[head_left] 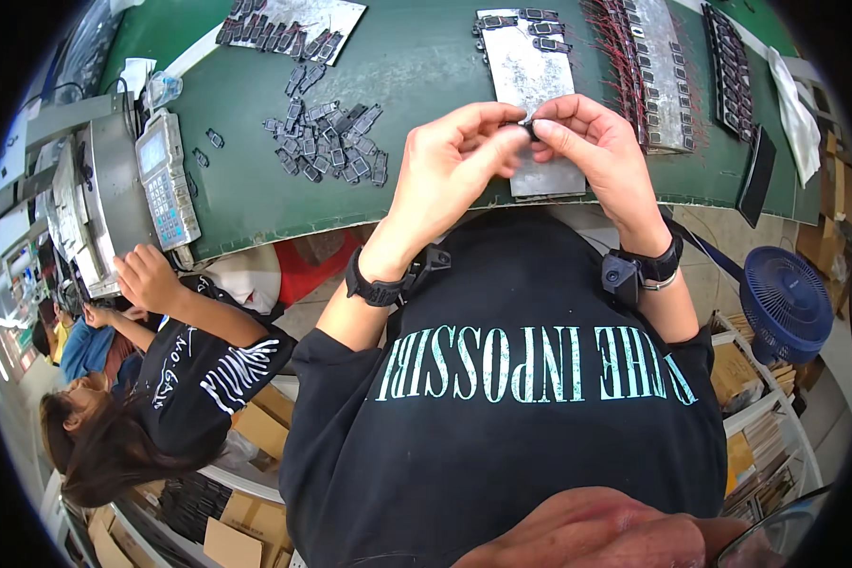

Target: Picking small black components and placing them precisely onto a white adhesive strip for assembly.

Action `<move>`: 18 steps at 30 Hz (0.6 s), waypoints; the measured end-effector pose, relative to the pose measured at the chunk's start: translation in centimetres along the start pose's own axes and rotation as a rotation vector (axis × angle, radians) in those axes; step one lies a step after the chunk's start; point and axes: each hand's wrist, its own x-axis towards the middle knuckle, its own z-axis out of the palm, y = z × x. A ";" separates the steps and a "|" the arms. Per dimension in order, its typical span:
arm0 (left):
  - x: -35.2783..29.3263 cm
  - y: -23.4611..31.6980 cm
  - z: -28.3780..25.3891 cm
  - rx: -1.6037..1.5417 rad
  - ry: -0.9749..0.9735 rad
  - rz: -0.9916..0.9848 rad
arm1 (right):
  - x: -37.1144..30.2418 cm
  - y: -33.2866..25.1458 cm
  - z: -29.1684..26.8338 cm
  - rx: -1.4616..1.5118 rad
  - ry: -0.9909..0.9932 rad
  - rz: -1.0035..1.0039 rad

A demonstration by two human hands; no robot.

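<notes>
Both of my hands meet over the near half of a pale metal plate on the green bench. My left hand is closed in a pinch, its thumb smeared by motion. The fingers and thumb of my right hand pinch a small black part, which the fingertips mostly cover. At the far end of the plate lie several small black rectangular parts with grey centres. A loose pile of similar small parts rests on the bench left of my left hand.
Rows of parts with red wires stand to the right, beside a black tray. Another loaded plate lies far left. A keypad device and a co-worker's hand are at left. A blue fan stands right.
</notes>
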 end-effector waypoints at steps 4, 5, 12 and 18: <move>-0.3 -1.7 0.2 -0.012 0.058 0.089 | 0.4 0.4 -0.3 0.006 0.017 0.000; -0.3 -1.9 0.2 0.035 0.070 0.100 | 0.4 0.4 -0.3 0.004 0.014 0.005; -0.2 -1.8 0.6 -0.090 0.089 0.008 | -0.1 -0.2 1.3 -0.133 0.097 -0.170; -0.6 -1.6 0.7 -0.110 0.080 0.029 | 0.3 0.5 0.9 -0.228 0.062 -0.250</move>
